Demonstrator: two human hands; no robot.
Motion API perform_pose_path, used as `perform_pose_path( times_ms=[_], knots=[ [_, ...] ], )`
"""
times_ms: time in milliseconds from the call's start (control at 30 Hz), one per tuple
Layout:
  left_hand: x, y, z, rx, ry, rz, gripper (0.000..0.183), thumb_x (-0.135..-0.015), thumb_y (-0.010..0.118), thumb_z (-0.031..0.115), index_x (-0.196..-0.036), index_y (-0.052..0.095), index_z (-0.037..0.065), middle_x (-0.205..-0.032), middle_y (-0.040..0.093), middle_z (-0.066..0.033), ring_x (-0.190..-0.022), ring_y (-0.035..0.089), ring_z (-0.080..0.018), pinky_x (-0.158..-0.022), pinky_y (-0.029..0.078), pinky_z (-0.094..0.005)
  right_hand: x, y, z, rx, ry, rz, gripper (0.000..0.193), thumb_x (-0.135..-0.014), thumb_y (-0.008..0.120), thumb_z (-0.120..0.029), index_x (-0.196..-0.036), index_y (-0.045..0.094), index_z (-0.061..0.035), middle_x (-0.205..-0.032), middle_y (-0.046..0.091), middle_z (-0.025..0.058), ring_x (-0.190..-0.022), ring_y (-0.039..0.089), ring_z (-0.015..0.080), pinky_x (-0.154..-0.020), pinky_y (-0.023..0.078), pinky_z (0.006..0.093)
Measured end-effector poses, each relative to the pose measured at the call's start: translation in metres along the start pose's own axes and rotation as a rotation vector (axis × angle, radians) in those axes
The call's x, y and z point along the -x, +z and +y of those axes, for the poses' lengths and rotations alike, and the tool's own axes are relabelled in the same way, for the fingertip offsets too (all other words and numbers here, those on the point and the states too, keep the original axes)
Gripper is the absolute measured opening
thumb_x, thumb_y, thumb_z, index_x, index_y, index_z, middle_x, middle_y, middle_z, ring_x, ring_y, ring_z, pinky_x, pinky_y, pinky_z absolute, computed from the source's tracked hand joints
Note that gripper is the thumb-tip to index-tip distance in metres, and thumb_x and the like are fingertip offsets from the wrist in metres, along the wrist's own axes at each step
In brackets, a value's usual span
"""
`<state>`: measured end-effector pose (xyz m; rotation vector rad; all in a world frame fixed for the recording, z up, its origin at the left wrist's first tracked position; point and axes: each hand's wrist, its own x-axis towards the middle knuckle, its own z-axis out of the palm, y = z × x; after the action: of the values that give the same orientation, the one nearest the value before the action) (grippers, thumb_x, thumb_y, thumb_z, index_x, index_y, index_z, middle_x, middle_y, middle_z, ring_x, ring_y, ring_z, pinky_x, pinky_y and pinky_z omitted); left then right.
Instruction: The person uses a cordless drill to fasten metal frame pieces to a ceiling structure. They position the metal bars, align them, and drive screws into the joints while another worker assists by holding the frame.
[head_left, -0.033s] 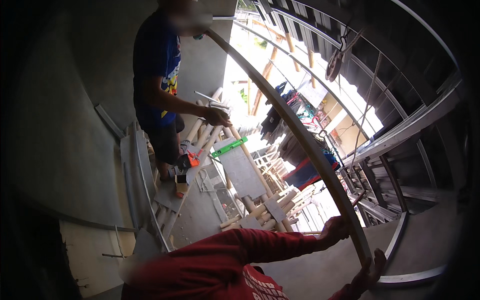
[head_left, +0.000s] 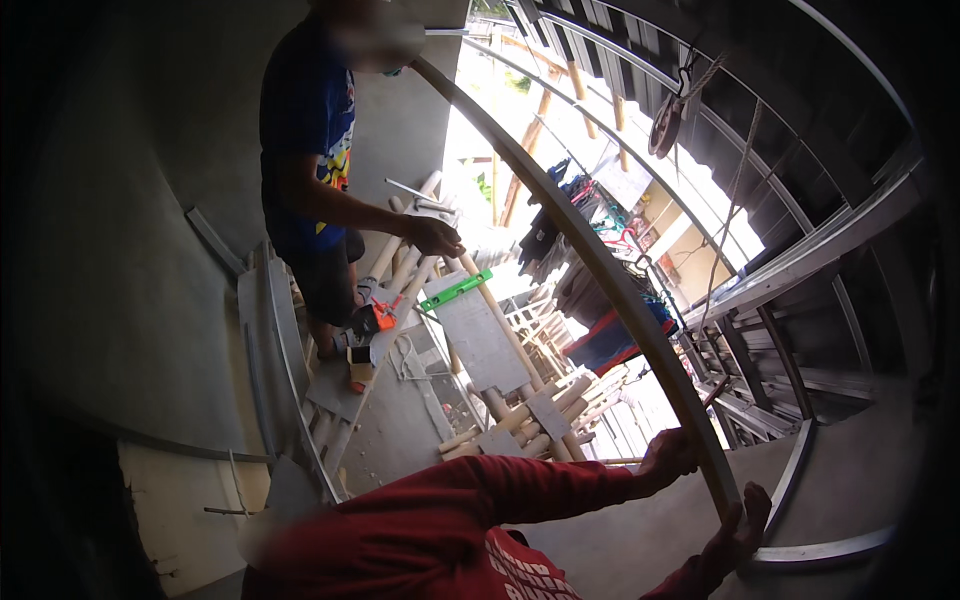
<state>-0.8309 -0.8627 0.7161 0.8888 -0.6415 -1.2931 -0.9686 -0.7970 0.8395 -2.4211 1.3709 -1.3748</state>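
Note:
A long greyish-brown bar (head_left: pixel 602 265) with squared edges runs from the top middle down to my hands at the lower right. My left hand (head_left: pixel 668 458), in a red sleeve, is closed against its near side. My right hand (head_left: pixel 738 535) cups the lower end, thumb and fingers on either side. Opposite, a co-worker (head_left: pixel 310 170) in a blue shirt and dark shorts stands by the bar's far end. One co-worker hand (head_left: pixel 432 237) reaches out at waist height; the other is mostly hidden near the top of the bar.
A green spirit level (head_left: pixel 456 290) lies on a grey board over round poles. An orange-and-black tool (head_left: pixel 375 318) rests near the co-worker's feet. Clothes (head_left: pixel 575 250) hang behind the bar. A pulley (head_left: pixel 664 130) with rope hangs at the upper right, beside metal roof framing (head_left: pixel 800 285).
My right hand has shifted slightly upward at the end of the bar. The co-worker and background appear a little farther left. Both my hands stay on the bar.

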Motion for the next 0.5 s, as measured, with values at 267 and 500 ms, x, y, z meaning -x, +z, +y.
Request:
perform_pose_path(
  times_ms=[267, 500],
  knots=[
    [0.038, 0.001, 0.013, -0.266, -0.069, 0.273, 0.023, -0.090, 0.066, 0.030, -0.097, 0.066, 0.008, -0.095, 0.066, -0.0080, -0.080, 0.064, -0.0195, -0.063, 0.051, -0.0335, -0.064, 0.170, -0.117, -0.537, -0.299, -0.645, 0.044, -0.083, 0.077, -0.012, -0.122, 0.060, -0.0050, -0.114, 0.063, 0.0122, -0.101, 0.065, 0.0227, -0.080, 0.055, 0.0360],
    [0.023, 0.004, 0.039, -0.203, 0.005, 0.141, 0.028, -0.094, 0.066, 0.030, -0.094, 0.065, 0.002, -0.081, 0.065, -0.0065, -0.072, 0.062, -0.0172, -0.061, 0.051, -0.0324, -0.047, 0.191, -0.111, -0.753, 0.096, -0.526, 0.036, -0.089, 0.073, -0.012, -0.119, 0.056, -0.0045, -0.106, 0.065, 0.0089, -0.089, 0.069, 0.0162, -0.069, 0.057, 0.0304]
  ],
)
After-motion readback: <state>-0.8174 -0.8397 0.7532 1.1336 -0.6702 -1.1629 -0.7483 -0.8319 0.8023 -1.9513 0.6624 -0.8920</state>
